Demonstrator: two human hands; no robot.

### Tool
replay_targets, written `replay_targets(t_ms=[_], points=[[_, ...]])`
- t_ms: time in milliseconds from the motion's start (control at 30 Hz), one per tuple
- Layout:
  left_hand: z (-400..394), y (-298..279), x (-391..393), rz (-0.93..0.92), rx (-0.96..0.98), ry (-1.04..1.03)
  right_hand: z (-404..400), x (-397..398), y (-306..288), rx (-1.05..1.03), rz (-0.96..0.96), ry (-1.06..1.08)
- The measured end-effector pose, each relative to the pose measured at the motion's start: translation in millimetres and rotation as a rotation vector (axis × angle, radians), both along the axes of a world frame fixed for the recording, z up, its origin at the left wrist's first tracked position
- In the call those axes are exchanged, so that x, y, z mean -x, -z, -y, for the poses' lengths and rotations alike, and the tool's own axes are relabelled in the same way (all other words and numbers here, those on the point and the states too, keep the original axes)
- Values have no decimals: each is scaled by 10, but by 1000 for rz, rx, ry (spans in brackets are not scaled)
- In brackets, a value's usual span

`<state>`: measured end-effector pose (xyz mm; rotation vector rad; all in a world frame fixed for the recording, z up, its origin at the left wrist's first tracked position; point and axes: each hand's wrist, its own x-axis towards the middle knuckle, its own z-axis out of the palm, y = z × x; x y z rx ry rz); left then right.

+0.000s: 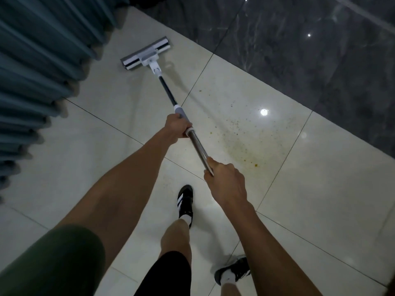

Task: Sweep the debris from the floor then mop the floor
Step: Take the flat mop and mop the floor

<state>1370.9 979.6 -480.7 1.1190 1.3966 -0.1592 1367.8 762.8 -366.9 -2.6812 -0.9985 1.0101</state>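
Note:
A flat mop with a white and grey head lies on the pale tiled floor at the upper left, near the curtain. Its metal handle runs diagonally down toward me. My left hand grips the handle at the grey sleeve. My right hand grips the handle's near end, lower and to the right. A yellowish-brown stain with scattered specks spreads over the tile to the right of the handle, apart from the mop head.
A pleated blue-grey curtain hangs along the left. A glossy dark marble wall borders the floor at the upper right. My two feet in black shoes with white stripes stand below the hands.

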Motion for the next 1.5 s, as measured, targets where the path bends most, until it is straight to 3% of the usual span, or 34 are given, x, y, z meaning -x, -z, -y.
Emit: replay_targets(t_ms=[333,633,1100,1233,1500], points=[[553,6,-179,15,75,99,634,-88,100,-44,-52,88],[2326,17,-253,78,123,92,2355,-104,48,19,-49,196],[4985,-60,443,78,261,97,4887,821,-185,57,-134,355],[5215,-155,535,57,236,65,5087,943,-254,43,-159,382],[4934,-344,494,37,151,81,4786,933,-363,40,-143,324]])
